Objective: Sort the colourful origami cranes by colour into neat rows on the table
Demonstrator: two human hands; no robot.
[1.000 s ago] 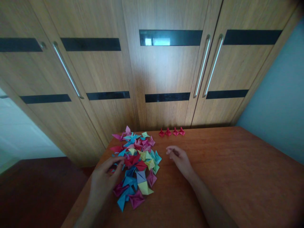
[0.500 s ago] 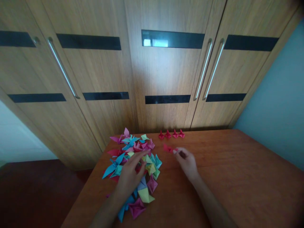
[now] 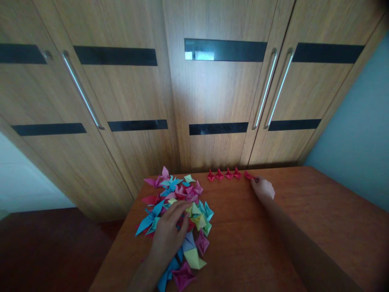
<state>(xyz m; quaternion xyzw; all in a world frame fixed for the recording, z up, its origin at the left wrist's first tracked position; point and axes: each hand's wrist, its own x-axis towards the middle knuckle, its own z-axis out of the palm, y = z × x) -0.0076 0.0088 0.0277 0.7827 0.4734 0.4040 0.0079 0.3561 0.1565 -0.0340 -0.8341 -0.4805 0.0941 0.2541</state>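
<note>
The right hand (image 3: 263,189) is gripping a red fold (image 3: 248,175) at the surface's (image 3: 243,239) far edge, beside the red row (image 3: 219,175). The left hand (image 3: 169,228), fingers parted, is covering the pile (image 3: 199,221) along the left edge.

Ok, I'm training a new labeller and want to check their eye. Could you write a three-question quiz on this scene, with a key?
1. Leaving out the folded paper in the right hand, how many folded papers make up the row near the table's far edge?
2. True or false: the left hand is over the mixed-colour pile.
3. What colour is the paper in the right hand? A yellow; B red; C blue.

Key: 1 four; 2 true; 3 B.
</note>
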